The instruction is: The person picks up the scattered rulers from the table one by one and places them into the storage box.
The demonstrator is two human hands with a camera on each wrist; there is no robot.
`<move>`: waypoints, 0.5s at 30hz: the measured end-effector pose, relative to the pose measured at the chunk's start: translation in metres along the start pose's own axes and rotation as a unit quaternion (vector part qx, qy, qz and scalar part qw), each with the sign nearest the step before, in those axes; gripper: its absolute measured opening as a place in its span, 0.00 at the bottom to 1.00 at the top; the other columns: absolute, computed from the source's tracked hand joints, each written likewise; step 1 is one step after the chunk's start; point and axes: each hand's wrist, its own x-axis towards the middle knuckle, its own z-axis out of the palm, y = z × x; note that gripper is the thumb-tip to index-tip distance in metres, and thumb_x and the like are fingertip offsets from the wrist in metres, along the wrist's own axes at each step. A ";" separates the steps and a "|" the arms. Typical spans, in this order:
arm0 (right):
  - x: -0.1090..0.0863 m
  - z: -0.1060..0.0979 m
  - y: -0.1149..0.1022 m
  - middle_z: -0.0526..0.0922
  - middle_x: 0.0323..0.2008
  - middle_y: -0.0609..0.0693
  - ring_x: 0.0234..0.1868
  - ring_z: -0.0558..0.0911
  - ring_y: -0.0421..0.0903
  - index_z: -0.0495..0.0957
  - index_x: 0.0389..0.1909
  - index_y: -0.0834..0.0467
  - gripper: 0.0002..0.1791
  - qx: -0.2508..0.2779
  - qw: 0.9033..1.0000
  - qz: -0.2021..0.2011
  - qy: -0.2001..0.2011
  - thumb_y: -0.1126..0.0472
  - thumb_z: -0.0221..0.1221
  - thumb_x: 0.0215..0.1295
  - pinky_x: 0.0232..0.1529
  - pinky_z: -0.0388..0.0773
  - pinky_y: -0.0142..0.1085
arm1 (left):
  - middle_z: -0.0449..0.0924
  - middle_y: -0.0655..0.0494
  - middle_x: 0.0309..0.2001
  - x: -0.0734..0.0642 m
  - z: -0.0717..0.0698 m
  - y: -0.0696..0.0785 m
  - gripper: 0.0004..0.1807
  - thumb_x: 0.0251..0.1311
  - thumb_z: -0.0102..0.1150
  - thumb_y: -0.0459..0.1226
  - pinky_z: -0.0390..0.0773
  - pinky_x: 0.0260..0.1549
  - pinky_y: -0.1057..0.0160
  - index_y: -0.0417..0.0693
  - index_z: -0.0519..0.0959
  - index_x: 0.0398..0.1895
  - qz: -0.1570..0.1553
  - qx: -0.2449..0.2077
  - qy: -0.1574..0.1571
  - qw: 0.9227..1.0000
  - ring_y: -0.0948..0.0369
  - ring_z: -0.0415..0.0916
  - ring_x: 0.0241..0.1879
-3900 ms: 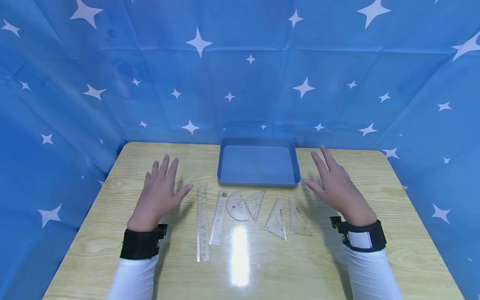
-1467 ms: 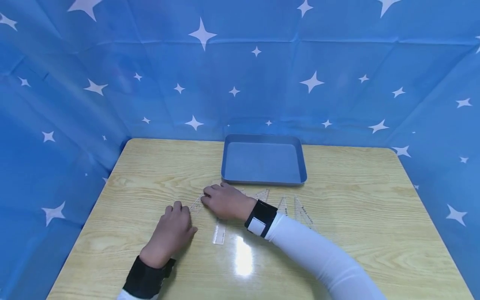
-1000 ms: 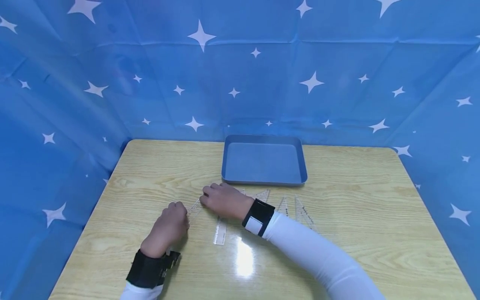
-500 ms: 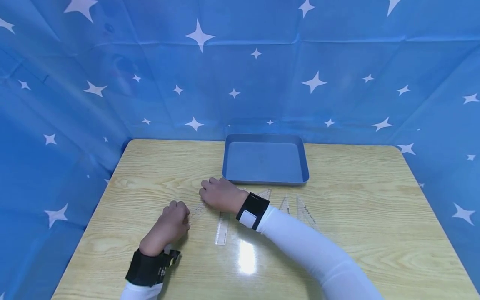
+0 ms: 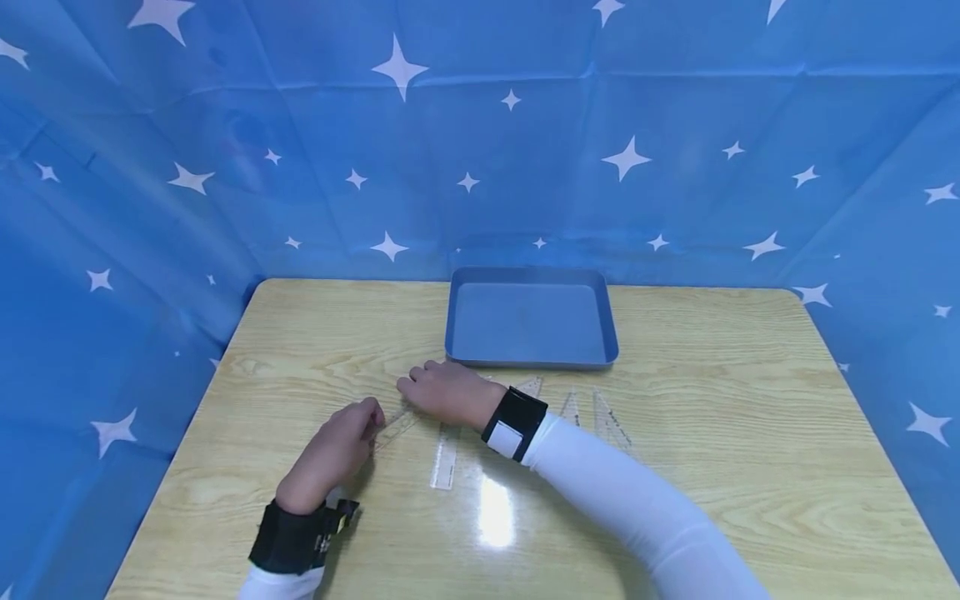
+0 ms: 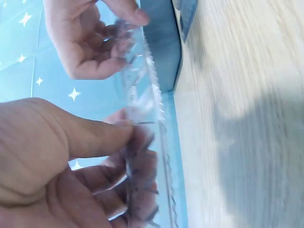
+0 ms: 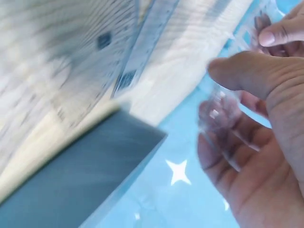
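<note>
A clear plastic ruler [image 5: 396, 427] with shapes cut along it is held above the wooden table, slanting between both hands. At its near end, my left hand [image 5: 336, 450] pinches it; the left wrist view has the thumb pressing the ruler's face, with fingers visible through the plastic. My right hand [image 5: 448, 393] pinches the far end between thumb and fingers, as the right wrist view also shows. Under the right forearm lies a second clear ruler [image 5: 445, 458], its upper part hidden. A clear protractor [image 7: 71, 61] lies beside that ruler, mostly covered by the right hand in the head view.
Just beyond the right hand stands a shallow blue-grey tray [image 5: 531, 364] at the back of the table [image 5: 750, 400]. Clear set squares lie right of the protractor, one [image 5: 531, 387] partly behind the wrist strap and another [image 5: 611, 427] farther right. A star-patterned blue cloth [image 5: 480, 125] hangs behind.
From resting apart over the table, both hands came to the leftmost ruler and took hold of its ends. The ruler was lifted and turned slantwise. Over the last second the hands shifted only slightly.
</note>
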 end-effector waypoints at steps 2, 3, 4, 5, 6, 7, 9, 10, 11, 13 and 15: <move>-0.003 0.000 0.000 0.83 0.44 0.49 0.40 0.82 0.44 0.75 0.58 0.55 0.14 -0.005 1.000 -0.001 0.012 0.65 0.45 0.82 0.38 0.80 0.34 | 0.74 0.53 0.32 0.001 0.000 0.001 0.11 0.61 0.52 0.19 0.74 0.36 0.57 0.41 0.76 0.38 0.010 0.005 0.019 1.000 0.57 0.71 0.34; -0.005 -0.001 0.001 0.83 0.43 0.49 0.39 0.82 0.44 0.75 0.57 0.56 0.13 -0.007 1.000 -0.003 0.022 0.66 0.46 0.82 0.38 0.81 0.34 | 0.75 0.52 0.32 0.001 0.000 0.001 0.11 0.61 0.51 0.19 0.74 0.36 0.56 0.41 0.77 0.38 0.014 0.007 0.034 0.999 0.56 0.72 0.34; -0.007 -0.001 0.001 0.83 0.42 0.49 0.38 0.82 0.44 0.76 0.57 0.56 0.13 -0.009 0.999 -0.006 0.033 0.66 0.46 0.81 0.38 0.80 0.34 | 0.76 0.52 0.33 0.001 -0.001 0.002 0.11 0.62 0.51 0.19 0.75 0.36 0.55 0.41 0.77 0.38 0.017 0.009 0.050 0.999 0.56 0.73 0.34; -0.009 -0.002 0.002 0.83 0.42 0.49 0.38 0.82 0.44 0.76 0.56 0.56 0.13 -0.011 0.999 -0.011 0.046 0.66 0.46 0.81 0.38 0.80 0.34 | 0.77 0.51 0.33 0.001 0.000 0.002 0.11 0.63 0.51 0.19 0.76 0.36 0.55 0.41 0.78 0.38 0.019 0.010 0.068 0.997 0.56 0.73 0.34; -0.012 -0.003 0.002 0.83 0.41 0.49 0.37 0.81 0.44 0.76 0.55 0.57 0.12 -0.013 0.998 -0.016 0.061 0.67 0.46 0.81 0.38 0.80 0.34 | 0.77 0.51 0.33 0.001 0.000 0.003 0.11 0.63 0.51 0.19 0.76 0.36 0.54 0.40 0.79 0.38 0.020 0.009 0.085 0.996 0.55 0.74 0.34; -0.014 -0.004 0.003 0.82 0.40 0.49 0.36 0.81 0.44 0.76 0.55 0.57 0.12 -0.012 0.997 -0.020 0.074 0.67 0.47 0.81 0.38 0.80 0.34 | 0.78 0.50 0.33 0.000 0.000 0.003 0.11 0.64 0.51 0.19 0.76 0.35 0.54 0.40 0.80 0.38 0.021 0.005 0.103 0.994 0.55 0.74 0.34; -0.020 -0.005 0.005 0.81 0.39 0.49 0.34 0.80 0.43 0.76 0.54 0.57 0.11 -0.019 0.994 -0.026 0.101 0.68 0.47 0.80 0.37 0.80 0.33 | 0.79 0.49 0.32 0.001 0.001 0.004 0.10 0.64 0.54 0.19 0.76 0.34 0.54 0.39 0.81 0.38 0.029 -0.003 0.135 0.990 0.55 0.75 0.33; -0.023 -0.005 0.006 0.81 0.39 0.49 0.33 0.79 0.43 0.76 0.54 0.57 0.11 -0.022 0.993 -0.028 0.110 0.68 0.47 0.80 0.37 0.79 0.33 | 0.79 0.49 0.32 0.001 0.001 0.005 0.10 0.64 0.56 0.19 0.76 0.34 0.54 0.39 0.82 0.39 0.035 -0.007 0.147 0.988 0.55 0.75 0.33; -0.026 -0.006 0.007 0.80 0.39 0.48 0.33 0.78 0.42 0.76 0.54 0.57 0.10 -0.027 0.992 -0.028 0.118 0.68 0.48 0.80 0.36 0.78 0.33 | 0.80 0.48 0.32 0.002 0.002 0.006 0.10 0.63 0.57 0.19 0.76 0.35 0.55 0.39 0.82 0.39 0.042 -0.011 0.158 0.986 0.55 0.75 0.33; -0.032 -0.007 0.010 0.78 0.39 0.48 0.33 0.76 0.42 0.75 0.54 0.57 0.10 -0.032 0.991 -0.027 0.128 0.68 0.49 0.80 0.35 0.77 0.32 | 0.80 0.48 0.33 0.004 0.002 0.008 0.09 0.63 0.59 0.20 0.76 0.34 0.55 0.39 0.83 0.39 0.052 -0.017 0.175 0.983 0.55 0.76 0.33; -0.039 -0.009 0.014 0.78 0.39 0.48 0.34 0.74 0.42 0.75 0.54 0.57 0.09 -0.033 0.990 -0.026 0.135 0.69 0.51 0.79 0.36 0.76 0.32 | 0.80 0.49 0.33 0.005 0.002 0.012 0.09 0.63 0.60 0.21 0.76 0.34 0.56 0.40 0.83 0.41 0.059 -0.018 0.185 0.981 0.57 0.75 0.33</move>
